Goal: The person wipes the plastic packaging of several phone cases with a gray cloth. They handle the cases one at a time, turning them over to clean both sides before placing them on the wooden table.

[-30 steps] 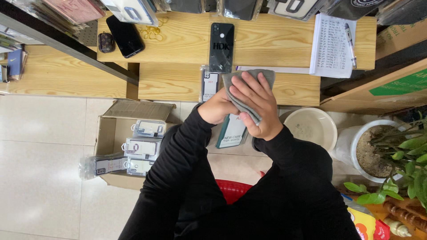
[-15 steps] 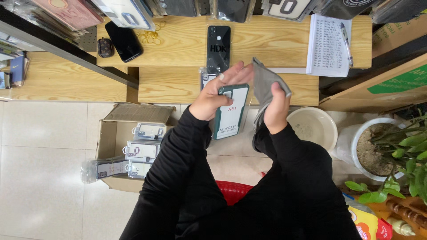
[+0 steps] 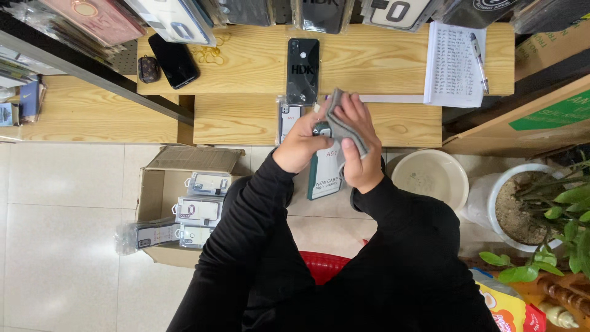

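My left hand point(image 3: 302, 144) grips a green-and-white packaged phone case point(image 3: 324, 178) by its upper part, holding it upright in front of me. My right hand point(image 3: 356, 144) presses a grey cloth point(image 3: 340, 123) against the top of that package, fingers wrapped around the cloth. Just beyond my hands, a black phone point(image 3: 303, 71) lies face down on the wooden counter point(image 3: 381, 61). A clear-wrapped case point(image 3: 287, 117) sits on the lower wooden step, partly hidden behind my left hand.
A cardboard box point(image 3: 161, 190) of packaged cases stands on the tiled floor at left. A notepad with a pen point(image 3: 455, 61) lies on the counter at right. A white basin point(image 3: 429, 178), a potted plant point(image 3: 541, 209) and a red stool point(image 3: 322, 264) are near.
The right hand, which had swung out to the right with the cloth, has come back onto the top of the package. The left hand still holds the package.
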